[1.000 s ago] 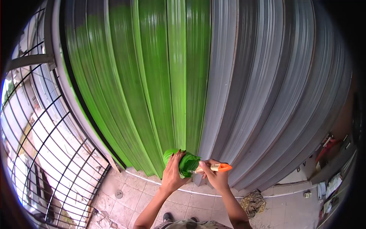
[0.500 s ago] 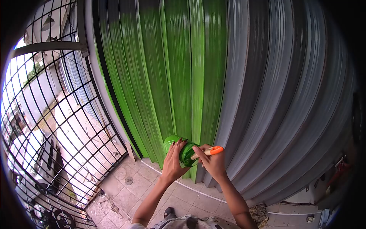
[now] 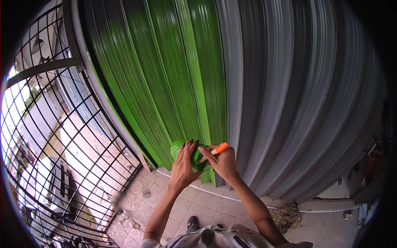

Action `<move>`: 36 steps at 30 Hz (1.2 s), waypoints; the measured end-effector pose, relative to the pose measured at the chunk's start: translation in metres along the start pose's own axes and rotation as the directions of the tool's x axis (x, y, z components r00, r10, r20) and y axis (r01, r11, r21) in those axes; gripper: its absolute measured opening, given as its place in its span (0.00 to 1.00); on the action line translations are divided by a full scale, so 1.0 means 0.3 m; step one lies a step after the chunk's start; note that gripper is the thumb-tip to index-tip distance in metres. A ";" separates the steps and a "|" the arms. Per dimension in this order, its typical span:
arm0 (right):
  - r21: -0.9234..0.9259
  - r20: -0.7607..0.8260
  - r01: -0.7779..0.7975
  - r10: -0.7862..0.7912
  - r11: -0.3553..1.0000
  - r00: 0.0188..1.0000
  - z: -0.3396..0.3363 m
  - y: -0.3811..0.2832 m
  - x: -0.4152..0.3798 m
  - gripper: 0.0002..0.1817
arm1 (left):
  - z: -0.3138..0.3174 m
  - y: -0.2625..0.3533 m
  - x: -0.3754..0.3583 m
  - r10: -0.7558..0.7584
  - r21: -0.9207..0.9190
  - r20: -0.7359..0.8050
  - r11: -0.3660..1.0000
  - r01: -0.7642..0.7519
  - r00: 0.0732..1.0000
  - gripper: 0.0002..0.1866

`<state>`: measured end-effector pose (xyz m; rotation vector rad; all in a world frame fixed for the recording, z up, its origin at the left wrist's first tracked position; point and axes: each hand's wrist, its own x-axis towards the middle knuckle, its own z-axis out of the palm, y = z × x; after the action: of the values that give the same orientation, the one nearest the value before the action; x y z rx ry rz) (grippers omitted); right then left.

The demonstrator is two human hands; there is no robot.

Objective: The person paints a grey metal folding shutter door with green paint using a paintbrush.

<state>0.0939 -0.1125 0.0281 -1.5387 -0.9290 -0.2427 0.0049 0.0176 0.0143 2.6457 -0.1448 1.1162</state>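
My left hand (image 3: pixel 183 168) is wrapped round a green paint can (image 3: pixel 176 147), which tilts with its opening towards the right. In my right hand (image 3: pixel 223 164) I grip a paintbrush (image 3: pixel 220 148) with an orange-ended handle. The brush points down into the mouth of the can; its bristles are hidden there. Just beyond both hands stands a ribbed metal shutter, its left section (image 3: pixel 159 78) coated in streaky green paint. Dark grey patches show at the top of that section.
Bare grey shutter panels (image 3: pixel 273 103) curve away to the right. A black bar gate (image 3: pixel 97 109) stands at the left, with a white vehicle (image 3: pixel 51 190) beyond it. Floor tiles (image 3: pixel 165 206) lie below, with a rough brownish lump (image 3: pixel 286 217) near my right arm.
My view has turned a little to the right, so the shutter appears further left. Both hands, with the can and brush, sit slightly higher and further left in view.
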 end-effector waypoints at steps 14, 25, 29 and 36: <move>-0.144 0.017 0.143 -0.142 0.979 0.990 -0.018 0.005 -0.033 0.17 | 0.008 0.033 0.011 -0.054 -0.122 0.059 0.991 0.061 0.997 0.59; 0.431 -0.055 -0.233 0.283 0.872 0.957 -0.067 0.089 -0.100 0.16 | 0.065 0.014 -0.024 -0.315 -0.340 0.115 0.879 0.336 0.942 0.67; 0.631 -0.016 -0.321 0.426 0.706 0.905 -0.095 0.166 -0.154 0.15 | 0.147 -0.049 -0.061 -0.343 -0.426 0.167 0.820 0.382 0.924 0.69; 0.769 -0.034 -0.354 0.587 0.532 0.809 -0.051 0.354 -0.283 0.11 | 0.327 -0.167 -0.122 -0.289 -0.562 0.301 0.716 0.414 0.909 0.70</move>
<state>0.1148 -0.1521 -0.1012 -0.8844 -0.2455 0.2928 0.0565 0.0377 -0.0875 2.0520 -0.0233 0.5475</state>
